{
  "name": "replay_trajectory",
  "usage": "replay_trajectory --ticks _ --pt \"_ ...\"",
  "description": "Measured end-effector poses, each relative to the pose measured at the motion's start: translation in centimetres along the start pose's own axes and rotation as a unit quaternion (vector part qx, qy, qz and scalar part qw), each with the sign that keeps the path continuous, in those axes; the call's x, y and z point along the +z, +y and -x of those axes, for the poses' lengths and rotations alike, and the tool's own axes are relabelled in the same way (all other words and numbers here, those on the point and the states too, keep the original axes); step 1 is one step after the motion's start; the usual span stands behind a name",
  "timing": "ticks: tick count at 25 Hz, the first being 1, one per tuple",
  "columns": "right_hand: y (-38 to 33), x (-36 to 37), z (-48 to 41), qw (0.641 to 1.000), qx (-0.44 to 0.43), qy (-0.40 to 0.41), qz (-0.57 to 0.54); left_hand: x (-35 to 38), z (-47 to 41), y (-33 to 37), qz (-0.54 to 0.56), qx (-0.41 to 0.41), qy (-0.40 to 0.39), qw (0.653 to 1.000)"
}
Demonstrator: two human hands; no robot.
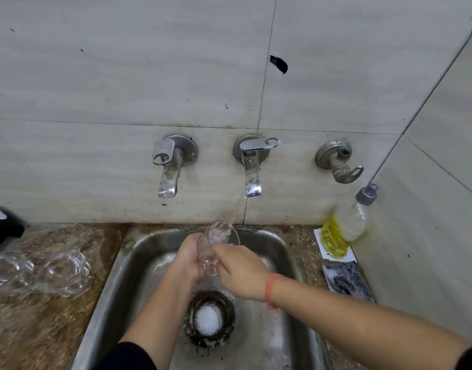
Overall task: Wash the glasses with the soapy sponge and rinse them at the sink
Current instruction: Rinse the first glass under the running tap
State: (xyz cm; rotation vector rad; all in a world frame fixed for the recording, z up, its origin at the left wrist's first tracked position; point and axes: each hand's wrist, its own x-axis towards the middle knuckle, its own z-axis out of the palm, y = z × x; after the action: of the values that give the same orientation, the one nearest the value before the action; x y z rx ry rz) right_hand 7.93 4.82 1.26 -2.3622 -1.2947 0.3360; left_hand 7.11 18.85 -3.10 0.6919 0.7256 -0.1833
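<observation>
A clear glass [218, 240] is tilted over the steel sink [128, 252], its mouth turned up toward the middle tap [252, 180]. Water runs from that tap into the glass. My left hand [188, 259] grips the glass from the left side. My right hand [238, 265] holds it from the right, fingers on its lower part. Two more clear glasses [40, 271] lie on the counter left of the sink. A soapy sponge [345, 279] rests on the counter to the right.
A left tap [166, 166] and a right wall valve [339, 161] flank the running tap. A dish soap bottle [347, 222] stands at the right corner. Foam sits in the sink drain [209, 320]. A dark object [2, 228] lies at the far left.
</observation>
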Motion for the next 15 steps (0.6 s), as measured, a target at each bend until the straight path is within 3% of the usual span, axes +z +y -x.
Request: replay_trajectory --ticks 2,3,4,6,9,10,11,13,15 --pt "2.7 -0.4 0.7 0.980 -0.145 0.058 0.121 0.1 0.6 0.1 -0.007 -0.014 -0.019 1.000" --pt "4.4 -0.5 0.6 0.949 -0.217 0.104 0.206 0.0 0.8 0.1 -0.005 -0.026 -0.038 0.999" --pt "5.6 -0.8 0.5 0.924 -0.257 0.132 0.249 -0.1 0.8 0.1 -0.006 -0.040 -0.047 0.998" --pt "5.8 -1.0 0.3 0.924 -0.262 0.179 0.212 0.3 1.3 0.0 -0.010 -0.059 -0.057 0.997" --pt "2.9 -1.5 -0.6 0.979 -0.088 0.183 -0.030 1.3 2.1 -0.4 -0.018 -0.016 -0.100 0.995" --pt "2.3 -2.0 -0.8 0.976 0.001 0.164 -0.141 1.6 2.2 -0.5 -0.033 0.016 -0.112 0.993" --pt "2.2 -2.5 -0.9 0.954 0.089 0.143 -0.250 1.9 2.2 -0.7 -0.058 0.049 -0.129 0.989" --pt "2.5 -3.0 -0.8 0.869 0.219 0.108 -0.431 2.9 2.8 -0.5 -0.121 0.085 -0.158 0.976" --pt "3.3 -3.2 -0.5 0.805 0.273 0.100 -0.517 4.0 3.5 -0.2 -0.178 0.091 -0.210 0.957"
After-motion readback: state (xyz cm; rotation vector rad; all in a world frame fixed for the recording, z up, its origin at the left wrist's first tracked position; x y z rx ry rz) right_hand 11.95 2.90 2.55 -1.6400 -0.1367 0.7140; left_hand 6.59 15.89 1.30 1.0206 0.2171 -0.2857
